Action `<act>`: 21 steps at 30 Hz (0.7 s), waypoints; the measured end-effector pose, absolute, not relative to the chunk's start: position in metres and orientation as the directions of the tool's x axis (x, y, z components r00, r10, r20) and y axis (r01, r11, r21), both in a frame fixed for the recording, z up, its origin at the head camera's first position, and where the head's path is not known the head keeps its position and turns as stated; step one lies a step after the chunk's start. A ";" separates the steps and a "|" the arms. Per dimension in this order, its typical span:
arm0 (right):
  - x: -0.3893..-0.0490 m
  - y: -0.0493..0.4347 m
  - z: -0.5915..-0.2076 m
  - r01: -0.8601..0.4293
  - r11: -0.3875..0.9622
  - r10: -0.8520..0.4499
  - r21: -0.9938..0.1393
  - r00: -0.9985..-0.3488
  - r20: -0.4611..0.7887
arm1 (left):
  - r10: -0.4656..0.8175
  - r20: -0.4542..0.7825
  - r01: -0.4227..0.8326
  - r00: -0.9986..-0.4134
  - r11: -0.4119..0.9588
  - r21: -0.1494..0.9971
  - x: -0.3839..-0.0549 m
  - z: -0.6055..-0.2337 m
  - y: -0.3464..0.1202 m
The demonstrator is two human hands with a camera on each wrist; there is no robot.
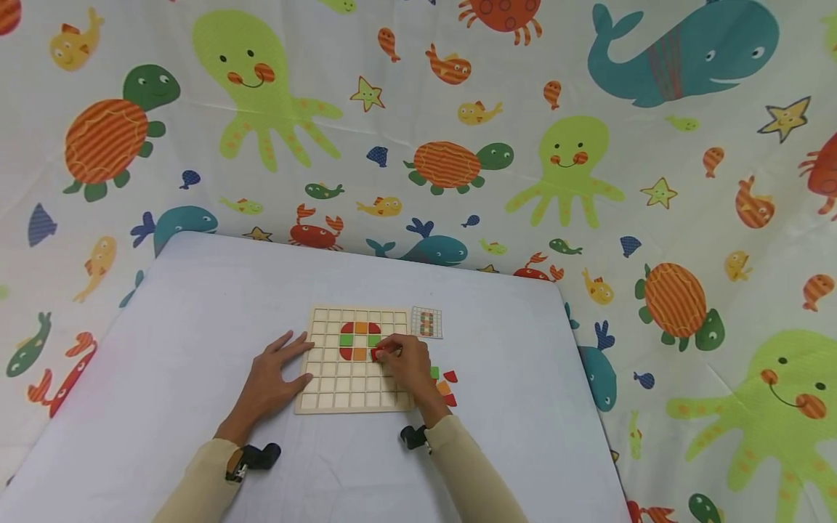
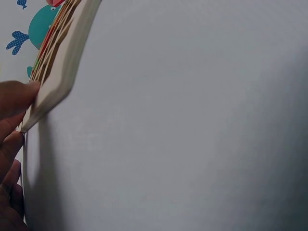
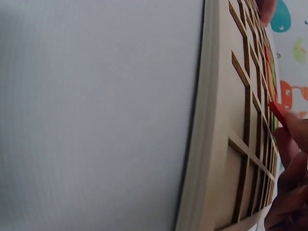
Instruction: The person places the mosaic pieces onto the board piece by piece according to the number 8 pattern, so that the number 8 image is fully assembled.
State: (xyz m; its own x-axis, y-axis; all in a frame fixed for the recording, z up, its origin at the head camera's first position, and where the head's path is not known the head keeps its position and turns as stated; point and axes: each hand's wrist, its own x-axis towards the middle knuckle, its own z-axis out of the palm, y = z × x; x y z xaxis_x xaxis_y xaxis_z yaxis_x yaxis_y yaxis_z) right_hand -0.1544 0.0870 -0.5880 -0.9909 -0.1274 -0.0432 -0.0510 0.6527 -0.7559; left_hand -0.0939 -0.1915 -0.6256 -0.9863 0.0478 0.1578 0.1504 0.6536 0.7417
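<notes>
A wooden grid board (image 1: 327, 399) lies on the white table, with red, orange and green tiles set in a ring in its upper middle. My right hand (image 1: 407, 363) pinches a red tile (image 3: 278, 113) between thumb and fingers at the lower right corner of that ring. At the board's left edge my left hand (image 1: 271, 374) rests with fingers spread, the thumb (image 2: 19, 96) on the rim. Among the set pieces are an orange tile (image 1: 360, 328) at the top and a green tile (image 1: 346, 340) at the left.
A small printed pattern card (image 1: 427, 322) lies beside the board's upper right corner. Several loose tiles, including a red one (image 1: 450, 376) and an orange one (image 1: 444, 388), lie right of the board. A curtain with sea animals (image 1: 451, 167) hangs behind the table (image 1: 523, 436).
</notes>
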 end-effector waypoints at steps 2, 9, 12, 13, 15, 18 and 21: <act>-0.154 0.084 -0.589 -0.029 0.660 -0.099 -0.751 -0.994 -0.048 | 0.049 0.162 0.154 -0.986 0.654 0.740 -0.094 -0.625 -0.191; -0.152 0.078 -0.592 -0.014 0.684 -0.070 -0.730 -0.997 -0.046 | 0.049 0.139 0.136 -0.989 0.665 0.734 -0.095 -0.627 -0.192; -0.152 0.076 -0.593 -0.013 0.692 -0.064 -0.721 -0.997 -0.044 | 0.045 0.131 0.127 -0.990 0.667 0.734 -0.095 -0.627 -0.192; -0.152 0.076 -0.593 -0.014 0.696 -0.061 -0.718 -0.997 -0.040 | 0.044 0.134 0.129 -0.990 0.669 0.732 -0.096 -0.627 -0.192; -0.152 0.075 -0.594 -0.019 0.698 -0.059 -0.716 -0.998 -0.031 | 0.041 0.136 0.128 -0.990 0.666 0.734 -0.095 -0.626 -0.192; -0.153 0.073 -0.595 -0.035 0.708 -0.056 -0.705 -0.998 -0.008 | 0.038 0.142 0.131 -0.989 0.661 0.739 -0.095 -0.625 -0.192; -0.153 0.073 -0.595 -0.040 0.717 -0.052 -0.696 -0.999 0.004 | 0.044 0.143 0.136 -0.989 0.659 0.740 -0.095 -0.625 -0.191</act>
